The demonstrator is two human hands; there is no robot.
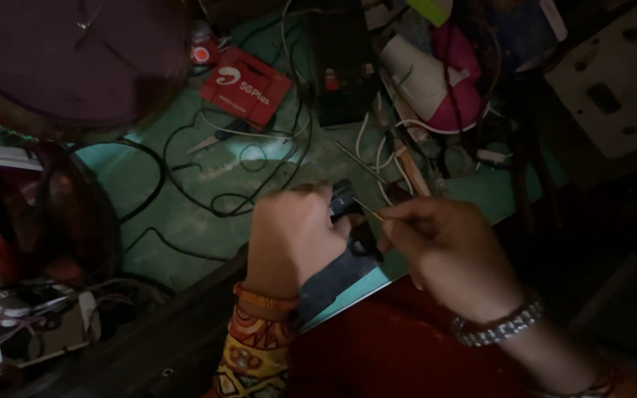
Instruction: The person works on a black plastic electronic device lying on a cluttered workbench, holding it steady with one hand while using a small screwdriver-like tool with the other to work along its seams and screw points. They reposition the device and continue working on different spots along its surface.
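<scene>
My left hand (289, 239) is closed around a small black device (348, 210) held over the front edge of a green workbench (186, 214). My right hand (447, 250) pinches a thin metal probe (369, 210) whose tip touches the black device. The left wrist wears an orange bangle and a patterned sleeve; the right wrist wears a metal bracelet. A dark flat strip (333, 276) lies under both hands along the bench edge.
Black wires (208, 195) loop across the bench. A red flat packet (246, 86) lies at the back, a black box (344, 70) beside it, and a pink and white hair dryer (436, 81) to the right. A round dark lid (68, 59) and a tangle of parts sit left.
</scene>
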